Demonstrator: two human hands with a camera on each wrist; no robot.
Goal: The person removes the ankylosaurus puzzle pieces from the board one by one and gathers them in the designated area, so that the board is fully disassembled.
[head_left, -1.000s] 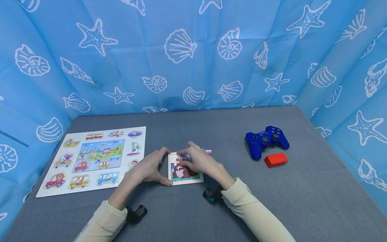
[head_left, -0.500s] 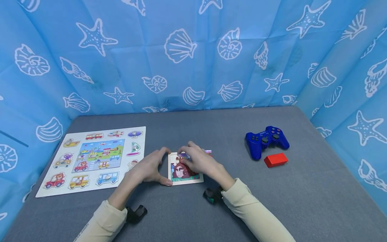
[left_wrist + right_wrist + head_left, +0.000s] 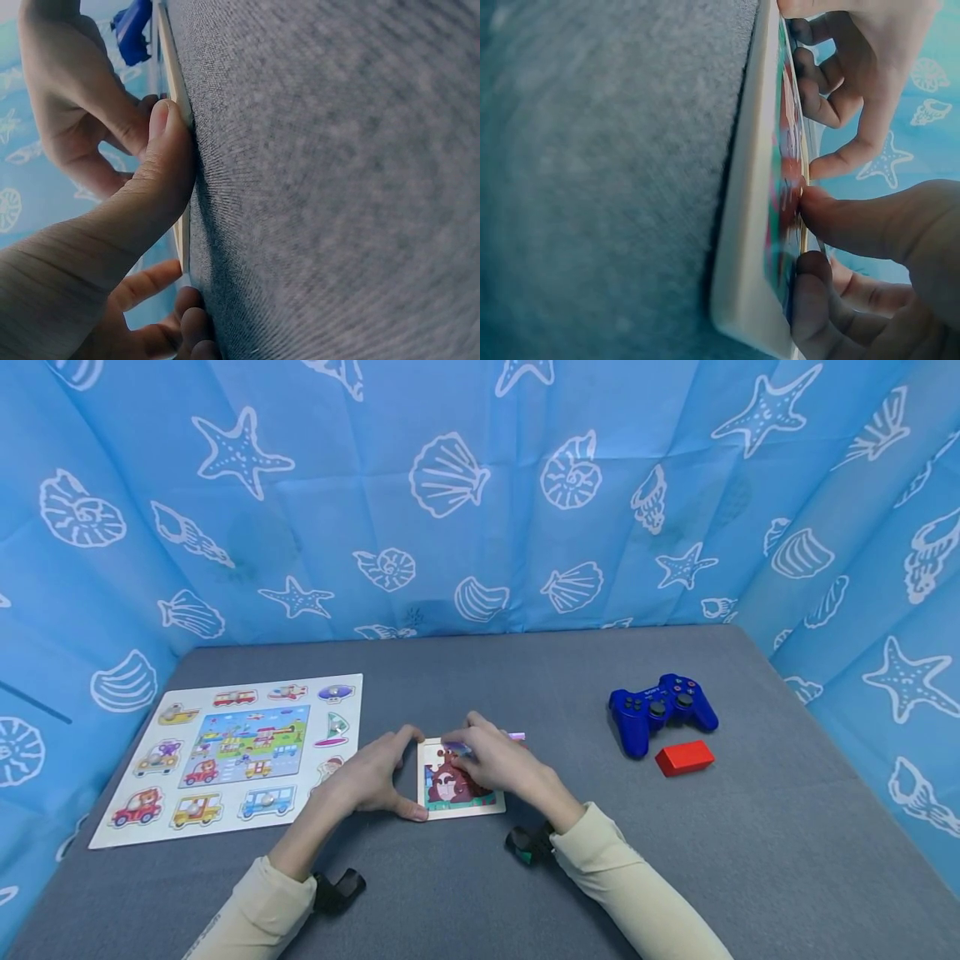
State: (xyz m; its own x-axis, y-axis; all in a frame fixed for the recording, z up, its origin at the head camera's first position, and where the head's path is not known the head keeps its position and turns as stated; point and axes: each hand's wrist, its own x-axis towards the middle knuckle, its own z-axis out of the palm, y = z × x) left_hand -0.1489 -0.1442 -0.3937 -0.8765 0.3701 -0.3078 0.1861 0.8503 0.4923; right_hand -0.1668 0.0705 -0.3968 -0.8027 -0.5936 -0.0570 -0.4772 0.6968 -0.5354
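Observation:
A small jigsaw puzzle [image 3: 450, 787] in a pale wooden frame lies on the grey table, showing a brown-haired figure. My left hand [image 3: 375, 774] holds the frame's left side, thumb at the near corner and fingers at the far one. In the left wrist view the left thumb [image 3: 166, 150] presses the frame's edge. Over the upper right part of the picture, my right hand [image 3: 491, 756] pinches a bluish-purple puzzle piece [image 3: 458, 748], mostly hidden by its fingers. In the right wrist view the right thumb [image 3: 847, 221] touches the picture's surface.
A peg puzzle board [image 3: 345, 693] with vehicle pieces lies at the left. To the right are a blue game controller [image 3: 652, 714] and a red block [image 3: 685, 757]. Something pinkish-purple [image 3: 518, 737] shows just beyond the right hand. A blue shell-patterned curtain [image 3: 480, 527] surrounds the table.
The right fingertips and the bluish-purple piece shift slightly over the picture's upper part. My left hand and the frame stay where they were.

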